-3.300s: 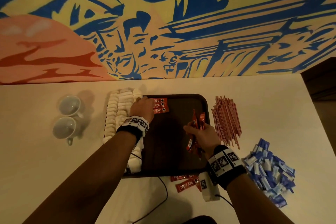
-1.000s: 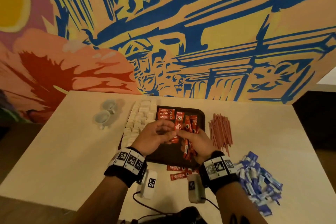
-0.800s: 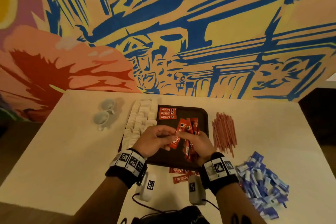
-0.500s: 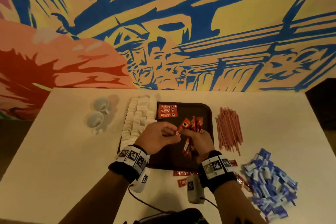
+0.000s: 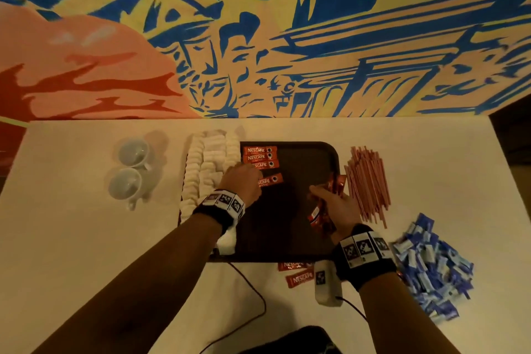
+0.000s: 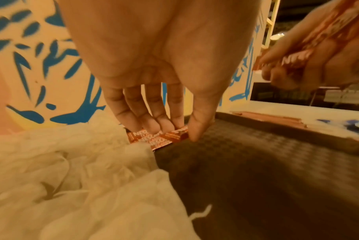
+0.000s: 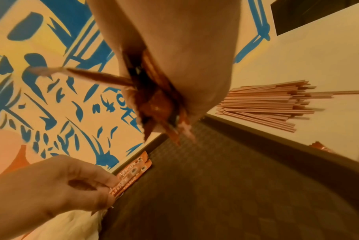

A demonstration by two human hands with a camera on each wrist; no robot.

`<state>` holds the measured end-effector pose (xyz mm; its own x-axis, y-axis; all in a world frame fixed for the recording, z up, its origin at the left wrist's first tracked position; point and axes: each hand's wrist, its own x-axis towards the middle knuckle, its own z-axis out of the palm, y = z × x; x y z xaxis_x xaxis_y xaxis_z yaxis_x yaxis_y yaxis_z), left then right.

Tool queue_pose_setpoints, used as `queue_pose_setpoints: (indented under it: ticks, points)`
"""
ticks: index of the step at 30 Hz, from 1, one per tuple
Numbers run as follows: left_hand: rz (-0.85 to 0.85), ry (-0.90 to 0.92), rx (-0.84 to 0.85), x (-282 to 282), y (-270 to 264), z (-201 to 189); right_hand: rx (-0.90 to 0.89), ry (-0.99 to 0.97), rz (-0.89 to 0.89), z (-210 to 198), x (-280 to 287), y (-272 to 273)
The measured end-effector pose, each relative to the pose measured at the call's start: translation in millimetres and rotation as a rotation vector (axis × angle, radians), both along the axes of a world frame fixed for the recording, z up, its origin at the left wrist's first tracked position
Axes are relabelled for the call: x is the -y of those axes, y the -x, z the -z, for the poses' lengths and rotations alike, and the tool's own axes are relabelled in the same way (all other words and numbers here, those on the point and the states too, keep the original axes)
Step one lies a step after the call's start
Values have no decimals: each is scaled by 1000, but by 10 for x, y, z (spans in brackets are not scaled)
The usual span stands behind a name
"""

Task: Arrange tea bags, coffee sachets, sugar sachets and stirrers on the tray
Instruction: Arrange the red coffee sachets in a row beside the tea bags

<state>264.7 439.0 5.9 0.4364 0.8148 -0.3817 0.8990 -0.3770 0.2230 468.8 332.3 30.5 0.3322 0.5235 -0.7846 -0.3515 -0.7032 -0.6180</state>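
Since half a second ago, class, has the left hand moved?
Yes. The left hand has gone from mid-tray to the far-left sachet row, carrying a sachet.

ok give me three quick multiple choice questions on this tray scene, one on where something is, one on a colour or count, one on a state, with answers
1. Where does the pile of stirrers lie?
A. on the table just right of the tray
B. inside the tray
C. beside the cups

2. What colour are the loose sachets heaped at the table's right end?
A. green
B. blue and white
C. black

3. What is the right hand doing?
A. resting flat and empty
B. gripping a bundle of red coffee sachets
C. lifting a cup

Answers:
1 A, the head view shows the stirrers on the table past the tray's right rim.
2 B, the heap is blue and white.
3 B, the right wrist view shows red sachets sticking out of its grip, while the left hand pinches a single sachet low over the tray.
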Motion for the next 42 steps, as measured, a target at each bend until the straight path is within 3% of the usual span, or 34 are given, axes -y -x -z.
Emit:
queue_pose_setpoints:
  ticks: [4,10,28,30,32,35,37,39,42]
  points:
    - [90,-35,-98,-161,-88,211,-13,20,-18,90,61,11]
    - [65,-42,-76,-316,-143,340,-11,46,-19,178,133,-5]
    - [7,-36,-155,-423,-159,210,-14,-42,-96,96,90,-64]
    - [-21,-31,-91,-378,-174,69,-33,-69,-103,47,84,-69]
    - [-81,46,99,-275,-214,-132,-52,-86,-73,9,61,-68]
    - [-115,352,460,16,-299,-454,-57,-104,-24,-41,-4,-41]
    - [-105,546,601,221,-330,-615,-33,-118,-27,-67,-42,-16]
    - [-130,679,681,381,-329,-682,1,-134,-39,-124,-64,11]
    - [-185,679,716,520,-305,-679,-14,-169,-35,-222,-64,61]
